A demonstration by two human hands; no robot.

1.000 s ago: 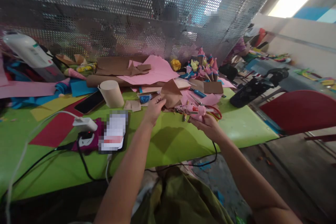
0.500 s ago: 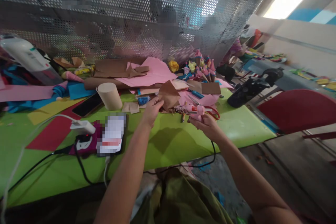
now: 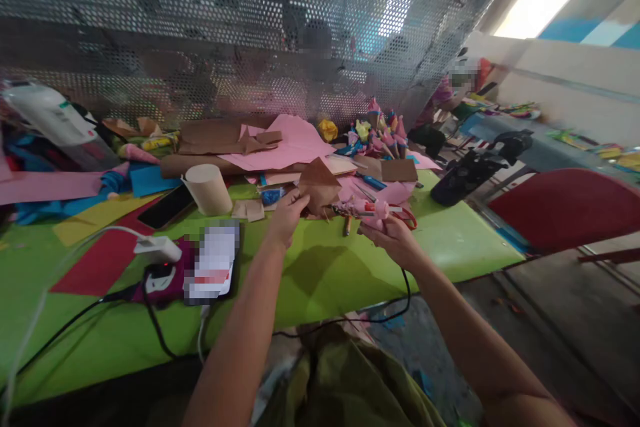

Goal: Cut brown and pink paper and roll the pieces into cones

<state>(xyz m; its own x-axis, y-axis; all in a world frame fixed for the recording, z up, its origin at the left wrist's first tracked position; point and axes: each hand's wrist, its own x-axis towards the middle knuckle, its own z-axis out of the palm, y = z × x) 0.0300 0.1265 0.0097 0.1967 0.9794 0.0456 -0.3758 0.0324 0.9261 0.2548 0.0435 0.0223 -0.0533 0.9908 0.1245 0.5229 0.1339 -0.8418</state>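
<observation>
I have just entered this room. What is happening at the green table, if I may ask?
At the green table, someone's left hand holds a folded brown paper, while the right hand grips a pink glue gun. The gun points toward the paper; whether they touch is hard to tell. Beyond the hands lie pink paper and small cones, and a beige roll stands to the left.
</observation>
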